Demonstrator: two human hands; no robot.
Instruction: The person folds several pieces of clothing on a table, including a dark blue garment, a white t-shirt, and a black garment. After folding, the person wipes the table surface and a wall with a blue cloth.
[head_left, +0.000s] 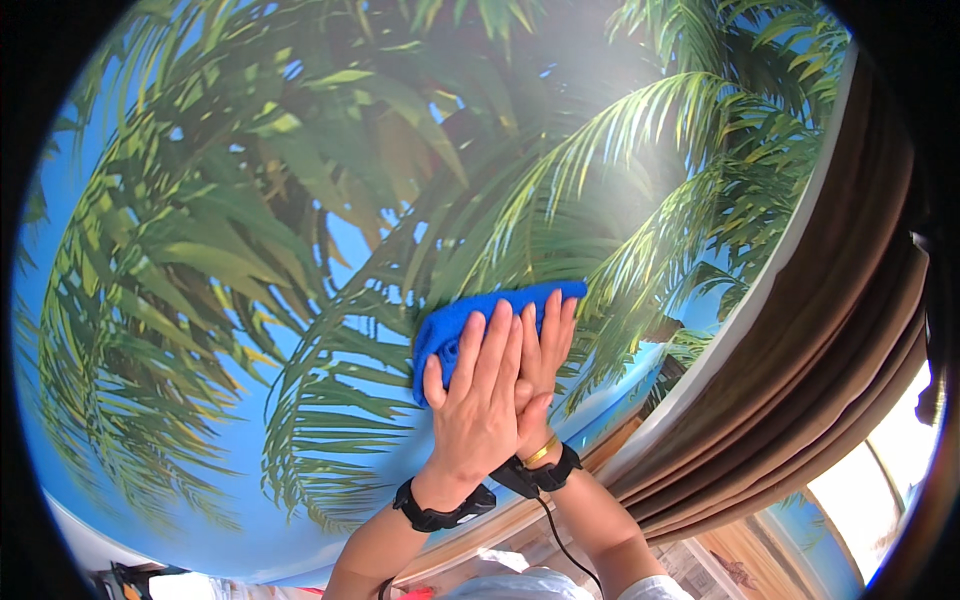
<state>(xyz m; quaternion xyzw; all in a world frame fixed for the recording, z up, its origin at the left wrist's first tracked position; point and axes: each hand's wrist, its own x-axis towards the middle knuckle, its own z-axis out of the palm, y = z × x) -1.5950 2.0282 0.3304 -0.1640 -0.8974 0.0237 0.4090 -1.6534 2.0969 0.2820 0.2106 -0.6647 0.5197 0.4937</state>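
A folded blue cloth (465, 315), probably microfibre, lies flat against a wall surface with a palm-leaf and blue-sky mural (225, 262). My left hand (480, 390) presses on the cloth's left and middle part, palm down and fingers spread. Beside it, partly behind it, my right hand (546, 352) has its fingertips on the cloth's right end. The thumbs meet or overlap between the hands. Each wrist wears a black strap device, and a gold bracelet (540, 451) circles the right wrist. The palms and the cloth beneath them are hidden.
A gathered brown curtain (810, 300) hangs along the right, past the mural's pale edge. Bright light enters through a window (862, 480) at lower right. A black cable (559, 536) runs down from the right wrist device. Dark and white items (142, 581) stand at lower left.
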